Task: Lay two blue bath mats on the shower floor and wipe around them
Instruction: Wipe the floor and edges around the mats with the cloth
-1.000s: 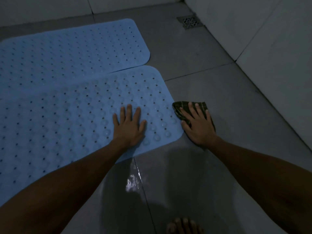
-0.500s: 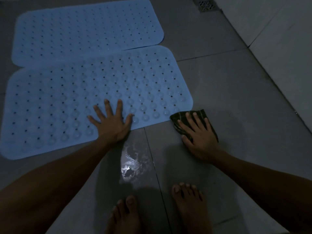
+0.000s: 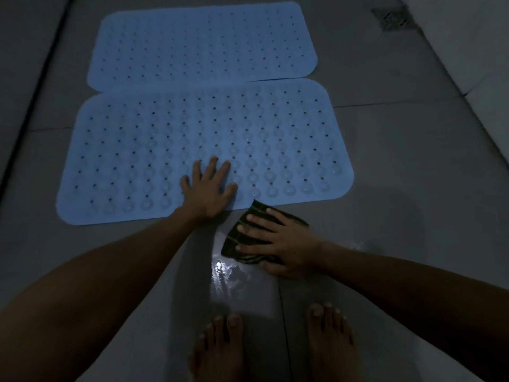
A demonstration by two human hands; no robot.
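Two blue mats down on the grey tile floor [image 3: 399, 161]; left hand flat on near mat, right hand on cloth.

Near mat [image 3: 192, 139] lies flat, long side across the view; far mat [image 3: 203, 45] lies just beyond it, their long edges touching or slightly overlapped, cannot tell which; both perforated, with round bumps. Left hand [image 3: 208, 190]: fingers straight and spread, palm pressing the near mat's front edge, grasping nothing. Right hand [image 3: 278, 239]: fingers extended over a dark striped cloth [image 3: 237, 241], pressing it to the floor just in front of the near mat; not clenched. Cloth's upper corner touches or nearly touches the mat edge. Wet glare patch [image 3: 220, 267] on tile just below the cloth. Two bare feet [image 3: 275, 346] at bottom of view; drain [image 3: 392, 19] in far right corner, beside the wall [image 3: 473, 37].
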